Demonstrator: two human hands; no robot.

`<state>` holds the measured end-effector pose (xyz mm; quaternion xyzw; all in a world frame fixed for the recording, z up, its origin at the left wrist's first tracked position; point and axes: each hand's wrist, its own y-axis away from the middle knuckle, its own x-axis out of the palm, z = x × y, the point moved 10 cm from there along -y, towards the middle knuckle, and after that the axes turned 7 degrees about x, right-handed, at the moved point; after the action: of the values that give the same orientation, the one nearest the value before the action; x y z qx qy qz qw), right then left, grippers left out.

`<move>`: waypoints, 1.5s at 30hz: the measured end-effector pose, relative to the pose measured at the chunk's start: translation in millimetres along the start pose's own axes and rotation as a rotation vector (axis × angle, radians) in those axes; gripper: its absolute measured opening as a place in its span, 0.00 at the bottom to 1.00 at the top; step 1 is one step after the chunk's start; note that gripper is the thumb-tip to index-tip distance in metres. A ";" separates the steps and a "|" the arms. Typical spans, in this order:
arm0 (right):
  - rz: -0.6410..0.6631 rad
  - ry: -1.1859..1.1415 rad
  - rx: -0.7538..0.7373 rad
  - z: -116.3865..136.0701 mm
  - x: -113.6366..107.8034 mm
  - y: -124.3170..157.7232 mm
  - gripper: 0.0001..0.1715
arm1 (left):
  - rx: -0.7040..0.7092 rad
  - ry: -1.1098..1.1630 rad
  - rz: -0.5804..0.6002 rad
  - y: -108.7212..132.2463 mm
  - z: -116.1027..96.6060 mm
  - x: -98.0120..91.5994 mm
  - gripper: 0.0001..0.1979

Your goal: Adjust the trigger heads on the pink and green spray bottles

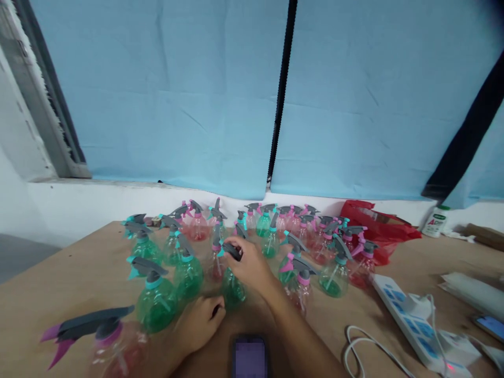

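Observation:
My right hand [247, 261] is closed around the dark grey spray head of a spray bottle [234, 290], whose round, clear green body stands below it. My left hand [201, 321] lies low over the table, its fingers curled in; a dark gap shows between them, and whatever they hold, if anything, is hidden. Beside it stands a green spray bottle [155, 307] with a turquoise collar. Closer to me on the left is a pink spray bottle [120, 349] with a grey and pink trigger. A small pink bottle [217, 266] stands just left of my right hand.
Several more green and pink spray bottles [333, 278] crowd the wooden table [51, 281]. At right are a white power strip [409, 320] with cables, a red plastic bag [372, 226] and a white bottle [436, 221]. A phone [250, 357] lies at the front edge.

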<state>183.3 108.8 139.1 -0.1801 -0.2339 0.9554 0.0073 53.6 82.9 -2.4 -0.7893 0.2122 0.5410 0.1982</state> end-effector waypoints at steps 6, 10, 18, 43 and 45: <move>0.005 -0.326 -0.091 -26.6 10.5 -0.8 0.18 | -0.016 -0.014 0.034 -0.7 -2.2 -1.2 0.13; 0.013 -0.446 -0.038 -55.2 17.1 0.2 0.17 | -0.004 -0.001 0.019 -2.3 -5.2 -2.4 0.13; 0.217 -0.438 -0.007 -64.7 31.2 0.0 0.12 | 0.027 0.037 0.011 -2.3 -6.2 0.1 0.14; 0.346 -0.593 0.105 -63.4 16.9 -1.0 0.17 | 0.040 0.018 0.023 -4.0 -10.8 -1.9 0.13; 0.317 -0.586 0.131 -67.3 16.2 -0.8 0.17 | 0.038 0.014 0.024 -4.5 -10.4 -1.5 0.13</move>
<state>191.5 140.9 78.4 0.0687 -0.1334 0.9688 -0.1971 63.6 81.2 2.9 -0.7866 0.2334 0.5336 0.2049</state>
